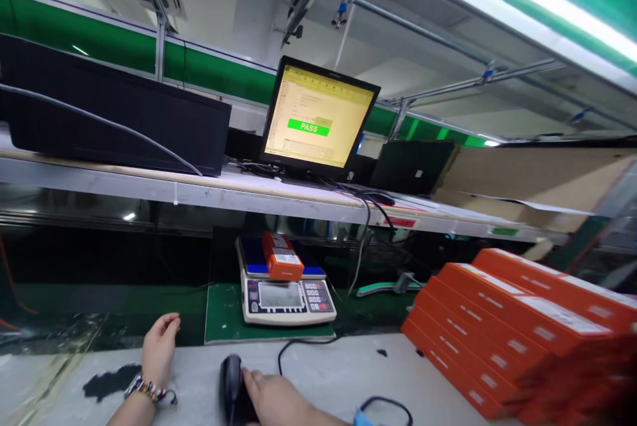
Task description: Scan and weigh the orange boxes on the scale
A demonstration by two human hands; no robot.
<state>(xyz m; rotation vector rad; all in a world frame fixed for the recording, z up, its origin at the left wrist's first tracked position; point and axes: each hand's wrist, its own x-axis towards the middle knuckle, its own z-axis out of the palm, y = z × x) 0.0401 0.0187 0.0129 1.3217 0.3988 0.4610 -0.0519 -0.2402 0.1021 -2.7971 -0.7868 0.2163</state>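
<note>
at the counter's right edge sits a stack of orange boxes (502,326); my right hand (276,399) clamps the black scanner (231,389) near the front edge — stiff, light, slick, best gripped around its body. my left hand (160,346) rests empty, fingers loosely apart.

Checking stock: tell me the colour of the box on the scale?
Orange box, white label; head view.

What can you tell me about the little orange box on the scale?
The orange box is small and oblong, apparently cardboard, with white labels on its top. It looks closed and lies flat, slightly askew, on the blue platform of the scale, above the display and keypad. Only the scale touches it. Neither the left hand nor the right hand reaches it.
</note>
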